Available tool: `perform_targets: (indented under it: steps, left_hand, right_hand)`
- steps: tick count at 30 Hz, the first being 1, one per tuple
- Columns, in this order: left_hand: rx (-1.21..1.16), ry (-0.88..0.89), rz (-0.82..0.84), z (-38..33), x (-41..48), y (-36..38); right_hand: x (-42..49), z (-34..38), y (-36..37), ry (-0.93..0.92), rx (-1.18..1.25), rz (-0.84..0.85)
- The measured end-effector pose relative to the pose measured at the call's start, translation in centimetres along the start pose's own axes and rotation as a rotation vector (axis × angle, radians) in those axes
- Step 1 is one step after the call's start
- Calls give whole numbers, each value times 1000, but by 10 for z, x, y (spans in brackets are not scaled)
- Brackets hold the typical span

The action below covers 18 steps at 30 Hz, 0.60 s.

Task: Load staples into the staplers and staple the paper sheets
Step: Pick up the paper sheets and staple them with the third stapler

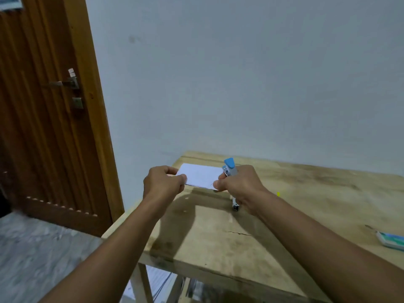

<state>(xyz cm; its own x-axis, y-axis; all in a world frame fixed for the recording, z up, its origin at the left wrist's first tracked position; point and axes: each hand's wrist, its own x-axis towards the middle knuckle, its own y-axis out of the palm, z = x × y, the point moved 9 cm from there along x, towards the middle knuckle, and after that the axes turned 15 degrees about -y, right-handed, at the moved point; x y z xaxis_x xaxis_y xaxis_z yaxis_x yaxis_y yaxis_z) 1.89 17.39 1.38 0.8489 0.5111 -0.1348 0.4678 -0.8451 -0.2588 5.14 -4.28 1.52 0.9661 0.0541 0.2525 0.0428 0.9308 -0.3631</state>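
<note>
Two bare forearms reached forward from the lower edge of the view over a wooden surface [306,193] and met near its far left corner. The left hand [162,182] was curled, its thumb and fingers pinching the left edge of the paper sheets [200,176]. The white sheets were held flat between the two hands, just above the surface, and threw a dark shadow on the wood below.

The right hand [242,184] was closed around a blue stapler [230,168], with its thumb and a fingertip touching the right corner of the sheets. The stapler's blue end stood out above the knuckles on the far side, just beside the sheets' right edge, and its metal end showed below the hand on the near side. Whether the sheets sat inside the stapler's mouth could not be told.

A small white and green box [391,240] lay on the surface at the right edge of the view, well apart from the hands. A tiny yellow speck [278,194] lay near the right wrist. Behind the surface rose a plain pale wall [240,73]. To the left stood a brown wooden door [43,127] with a metal handle [65,83], above a grey mottled floor [32,259].
</note>
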Motion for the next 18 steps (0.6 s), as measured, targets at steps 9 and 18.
perform_targets:
  steps: [9,18]
  left_hand:
    - [423,82,-91,17,53,18]
    - [549,81,-152,22,66,26]
  right_hand:
    - [39,-17,44,-34,-612,179]
    - [48,-24,57,-50,-650,325]
